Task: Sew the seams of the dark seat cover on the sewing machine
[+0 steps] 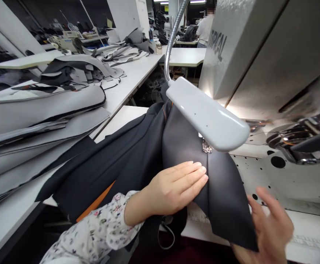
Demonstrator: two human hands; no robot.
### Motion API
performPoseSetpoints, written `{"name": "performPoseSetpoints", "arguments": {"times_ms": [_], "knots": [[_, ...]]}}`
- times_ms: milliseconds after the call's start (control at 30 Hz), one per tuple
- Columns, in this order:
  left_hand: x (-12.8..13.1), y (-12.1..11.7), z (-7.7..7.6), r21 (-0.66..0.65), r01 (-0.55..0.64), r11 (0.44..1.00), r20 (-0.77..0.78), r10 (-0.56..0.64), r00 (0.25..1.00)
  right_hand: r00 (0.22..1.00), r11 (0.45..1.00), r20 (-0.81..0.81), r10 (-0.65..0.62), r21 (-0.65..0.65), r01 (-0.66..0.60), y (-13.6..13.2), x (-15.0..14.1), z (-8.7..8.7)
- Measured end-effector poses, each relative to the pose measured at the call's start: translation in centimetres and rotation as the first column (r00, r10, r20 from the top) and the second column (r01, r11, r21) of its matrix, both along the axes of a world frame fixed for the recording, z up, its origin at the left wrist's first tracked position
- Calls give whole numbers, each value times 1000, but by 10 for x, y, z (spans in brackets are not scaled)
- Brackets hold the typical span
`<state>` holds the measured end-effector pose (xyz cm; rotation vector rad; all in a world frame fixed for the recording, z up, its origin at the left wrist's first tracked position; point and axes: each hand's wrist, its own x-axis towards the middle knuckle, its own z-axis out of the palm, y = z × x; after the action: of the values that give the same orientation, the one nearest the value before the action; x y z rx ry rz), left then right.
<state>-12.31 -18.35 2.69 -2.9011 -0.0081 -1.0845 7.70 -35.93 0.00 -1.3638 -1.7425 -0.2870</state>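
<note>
A dark grey leather-like panel (pixel 225 194) with a seam down its middle lies under the metal presser foot (pixel 207 147) of a sewing machine (pixel 231 40). My left hand (pixel 173 189) rests flat on the panel just left of the seam, fingers stretched out together, near the foot. At the panel's right edge is my right hand (pixel 272 227), slightly blurred, with its fingers apart; the panel's lower corner overlaps part of it. More dark material (pixel 107 157) trails off to the left, showing an orange strip (pixel 95 201). A white lamp head (pixel 208 113) hides the needle area.
Stacked grey padded pieces (pixel 41 110) cover the long white table (pixel 138 69) on the left. The lamp's flexible metal neck (pixel 172 40) rises in front of me. Thread parts (pixel 300 139) jut out at the right. A person (pixel 204 29) stands far back.
</note>
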Motion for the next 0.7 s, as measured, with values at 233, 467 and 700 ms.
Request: {"name": "performPoseSetpoints", "arguments": {"times_ms": [233, 467, 700], "knots": [[2, 13, 1, -43, 13, 999, -10, -14, 1000, 965, 985, 201, 166, -82, -153, -1, 14, 0], [6, 42, 3, -224, 176, 959, 12, -177, 984, 968, 979, 157, 194, -98, -181, 13, 16, 18], [14, 63, 2, -270, 223, 937, 40, -221, 975, 985, 987, 94, 147, -74, -141, 27, 15, 20]]}}
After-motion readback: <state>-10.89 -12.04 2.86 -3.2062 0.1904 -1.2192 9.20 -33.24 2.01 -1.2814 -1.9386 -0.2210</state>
